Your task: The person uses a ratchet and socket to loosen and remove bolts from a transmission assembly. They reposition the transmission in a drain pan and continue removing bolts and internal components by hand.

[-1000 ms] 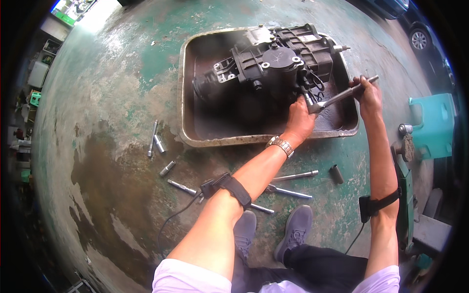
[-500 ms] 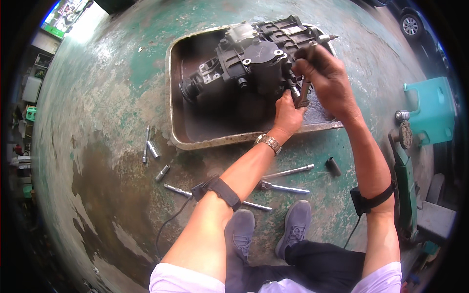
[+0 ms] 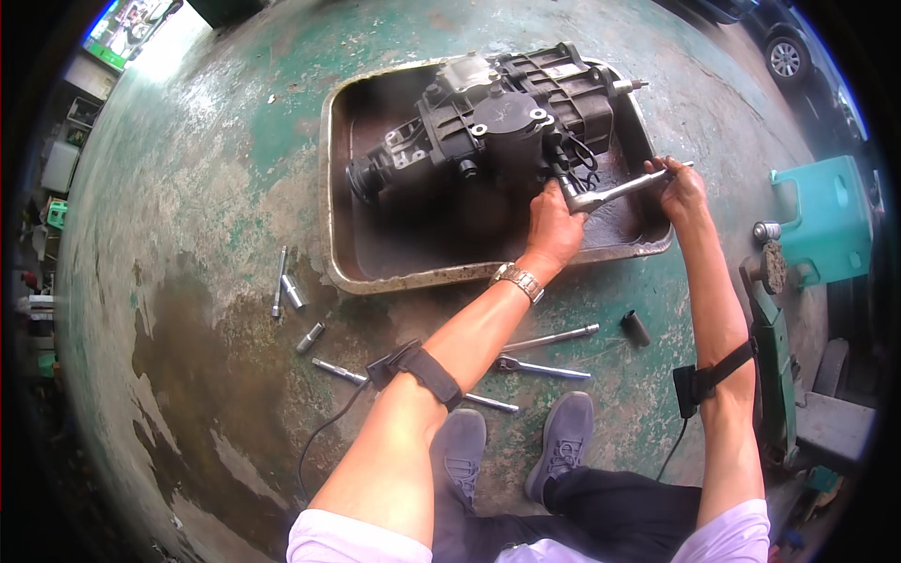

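Note:
A dark gearbox (image 3: pixel 507 117) with ribbed metal housings lies in a shallow, oil-stained metal tray (image 3: pixel 413 279). At its near right side, a ratchet wrench (image 3: pixel 621 190) points out to the right, its head on a socket (image 3: pixel 566 184) against the housing. My left hand (image 3: pixel 556 225) is closed around the ratchet's head and socket; part of the grip is hidden behind the fingers. Out over the tray's right edge, my right hand (image 3: pixel 685 197) grips the handle's end between thumb and fingers. Black cables (image 3: pixel 584 155) hang from the gearbox just beyond the ratchet.
On the worn green floor lie another ratchet (image 3: pixel 544 368), an extension bar (image 3: pixel 554 338), a dark socket (image 3: pixel 635 328) and several sockets and bars (image 3: pixel 294 292) to the left. A turquoise stool (image 3: pixel 821 220) and a green floor jack (image 3: pixel 774 366) stand at right; a parked car (image 3: pixel 798 56) is beyond.
My right hand has swung outward to the right and lower, pulling the ratchet handle from pointing away toward pointing right. My left hand has stayed at the ratchet head.

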Tool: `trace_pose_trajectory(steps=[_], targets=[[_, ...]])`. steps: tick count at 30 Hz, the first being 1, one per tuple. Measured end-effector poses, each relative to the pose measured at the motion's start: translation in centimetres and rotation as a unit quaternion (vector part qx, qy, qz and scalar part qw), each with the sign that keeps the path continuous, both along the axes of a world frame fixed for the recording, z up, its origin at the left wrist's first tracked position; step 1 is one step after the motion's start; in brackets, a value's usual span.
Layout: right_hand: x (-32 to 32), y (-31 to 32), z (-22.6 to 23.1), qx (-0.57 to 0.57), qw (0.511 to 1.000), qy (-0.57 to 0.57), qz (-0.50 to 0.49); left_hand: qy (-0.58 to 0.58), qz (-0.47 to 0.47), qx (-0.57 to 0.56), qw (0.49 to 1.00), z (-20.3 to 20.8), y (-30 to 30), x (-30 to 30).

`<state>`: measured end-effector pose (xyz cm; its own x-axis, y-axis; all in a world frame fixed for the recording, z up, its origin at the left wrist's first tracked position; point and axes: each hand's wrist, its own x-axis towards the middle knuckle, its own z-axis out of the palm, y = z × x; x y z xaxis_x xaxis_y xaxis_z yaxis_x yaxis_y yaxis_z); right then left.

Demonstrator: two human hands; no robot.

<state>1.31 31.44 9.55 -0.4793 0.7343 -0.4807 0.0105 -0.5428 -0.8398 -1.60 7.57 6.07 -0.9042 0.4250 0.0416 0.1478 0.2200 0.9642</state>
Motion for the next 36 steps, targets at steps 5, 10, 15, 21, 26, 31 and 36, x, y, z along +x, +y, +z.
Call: trace_pose_trajectory(steps=[5, 10, 15, 21, 26, 31, 36], targets=[[-1.1, -3.4, 4.4, 0.133, 0.989, 0.006, 0.063, 0.022, 0.023, 0.048, 0.998, -0.3, 0.1, 0.1], [-2.0, -9.6, 8.7, 0.367, 0.910, 0.056, 0.185, 0.007, 0.025, 0.077, 0.997, -0.4, 0.2, 0.3], [-2.2, -16.0, 9.4, 0.549, 0.766, 0.105, 0.318, -0.024, 0.035, 0.090, 0.995, 0.4, 0.1, 0.7], [-2.1, -20.1, 9.1, 0.680, 0.602, 0.076, 0.412, 0.256, 0.042, -0.131, 0.957, 0.0, 1.6, 0.2], [-0.4, -16.2, 9.5, 0.500, 0.784, 0.096, 0.355, -0.014, 0.002, 0.058, 0.998, -1.5, 0.1, 0.1], [0.6, -8.3, 8.0, 0.262, 0.944, 0.088, 0.180, -0.008, 0.014, 0.062, 0.998, -1.0, 0.1, 0.3], [1.2, -2.2, 2.9, 0.051, 0.998, 0.018, 0.042, 0.025, 0.039, 0.041, 0.998, -0.4, 0.3, 0.5]])
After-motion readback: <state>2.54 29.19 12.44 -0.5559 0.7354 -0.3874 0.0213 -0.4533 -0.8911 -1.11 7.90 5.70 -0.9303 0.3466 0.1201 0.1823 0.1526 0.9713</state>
